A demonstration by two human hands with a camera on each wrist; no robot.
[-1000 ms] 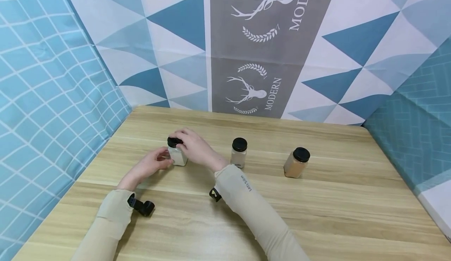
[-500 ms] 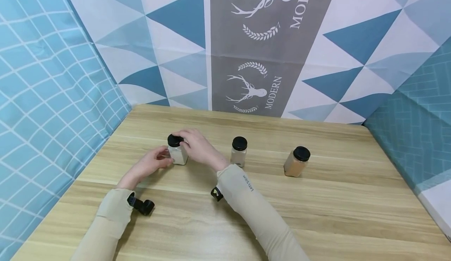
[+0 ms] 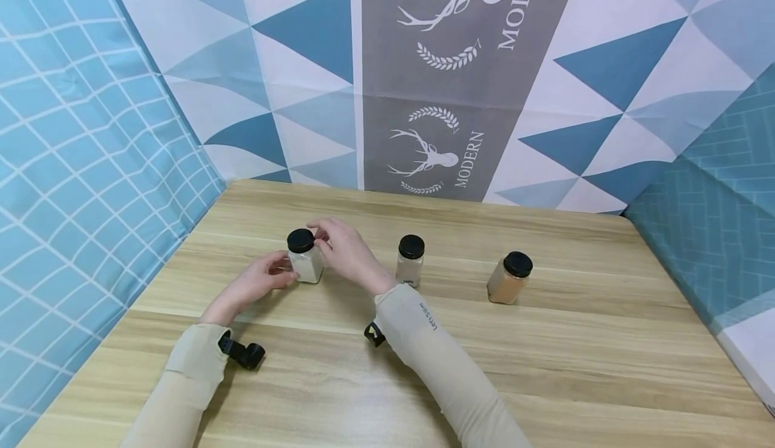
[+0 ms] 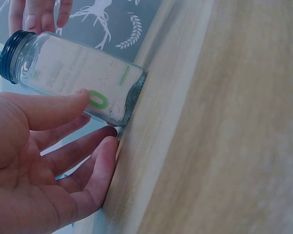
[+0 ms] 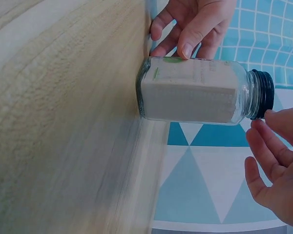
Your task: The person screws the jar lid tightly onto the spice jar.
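A square glass jar [image 3: 306, 264] with a black screw lid [image 3: 300, 240] and pale powder inside stands upright at the table's left. The left hand [image 3: 262, 280] steadies its lower left side: the thumb lies against the glass near a green mark, with the other fingers curved behind and below in the left wrist view. Beside the lid, the right hand [image 3: 348, 251] has loosely bent fingers; its thumb tip [image 5: 269, 115] is at the lid's edge, and whether it touches cannot be told. In the right wrist view the lid sits on the jar's neck.
A second black-lidded jar [image 3: 410, 266] with pale contents stands right of the right hand. Farther right is a jar [image 3: 507, 283] of orange-brown powder. The wooden table [image 3: 581, 360] meets a patterned cloth backdrop [image 3: 424, 98] behind and a blue checked cloth [image 3: 79, 165] at left.
The right hand has come off the lid top and moved slightly right, uncovering the whole lid. The left hand and the jar stay in place.
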